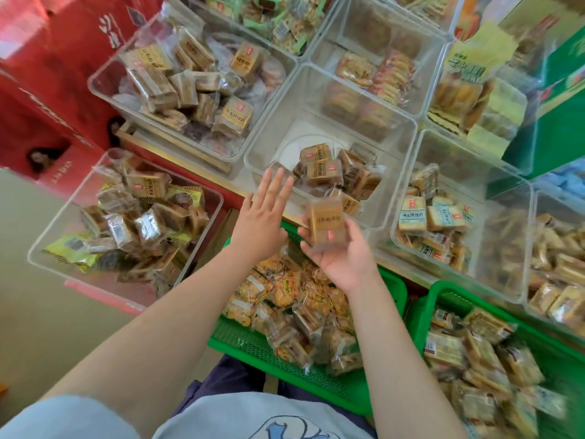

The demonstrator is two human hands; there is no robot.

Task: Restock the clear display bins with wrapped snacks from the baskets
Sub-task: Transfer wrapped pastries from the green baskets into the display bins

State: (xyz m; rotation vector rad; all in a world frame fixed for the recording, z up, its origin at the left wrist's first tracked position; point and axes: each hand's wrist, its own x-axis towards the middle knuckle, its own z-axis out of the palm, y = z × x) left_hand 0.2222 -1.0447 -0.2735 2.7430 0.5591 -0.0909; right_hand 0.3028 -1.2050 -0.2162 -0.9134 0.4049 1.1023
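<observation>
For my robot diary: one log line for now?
left hand: open | right hand: holds brown snack pack | near-empty clear bin ahead

Single view, head-mounted, wide-angle. The camera sits above the person's chest and looks forward and steeply down; the pale grey printed shirt (pixel 253 416) fills the bottom edge and both bare forearms run up from there into mid-frame. It is close: the left hand (pixel 259 223) and right hand (pixel 342 251) lie near the centre, over the green perforated plastic basket (pixel 253 346) directly below. Clear square plastic display bins (pixel 408 128) fan across the upper half, their straight walls bowed and tilted by the lens. Frame edges are smeared with blur. There is no second view to overlap.
</observation>
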